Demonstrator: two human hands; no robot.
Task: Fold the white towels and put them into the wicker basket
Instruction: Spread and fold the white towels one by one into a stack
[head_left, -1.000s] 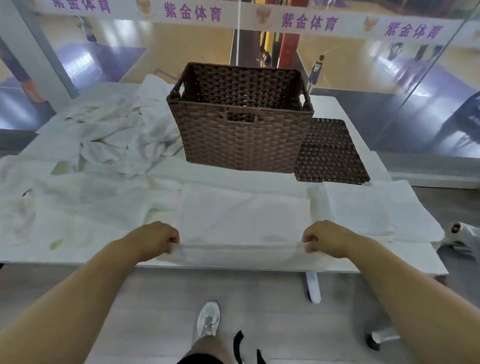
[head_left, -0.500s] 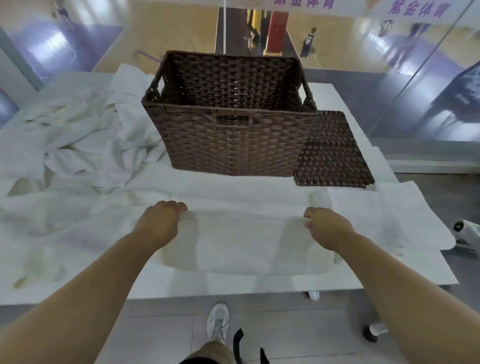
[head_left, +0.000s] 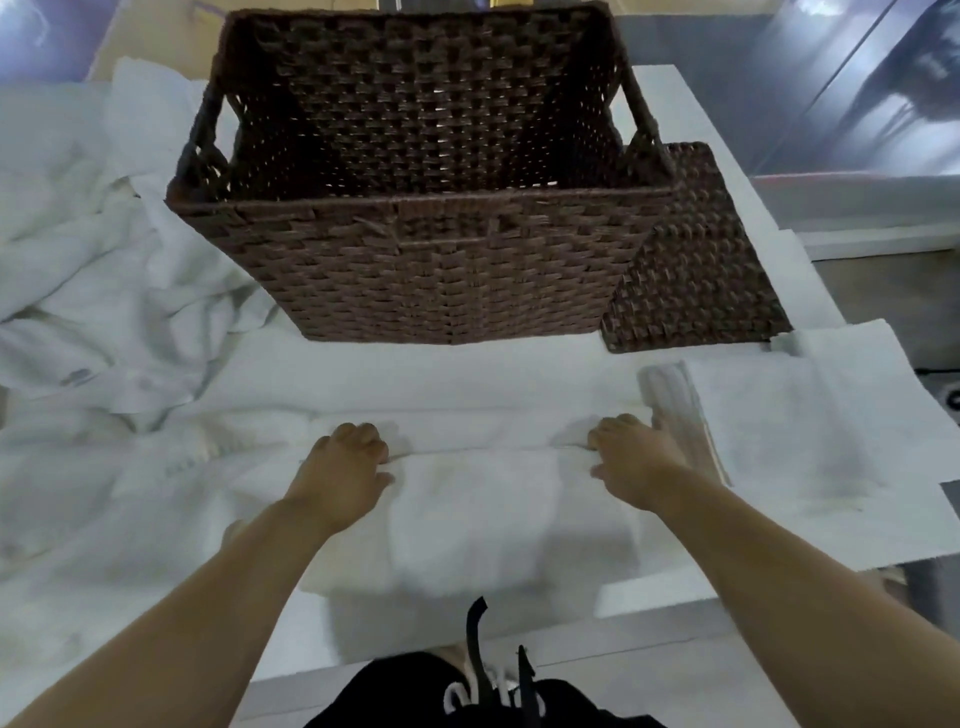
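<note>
Both hands have carried the near edge of the white towel forward; the left hand and right hand now pinch it with curled fingers on the worktop. Beyond, the wicker basket holds nothing; a crumpled towel pile waits.
</note>
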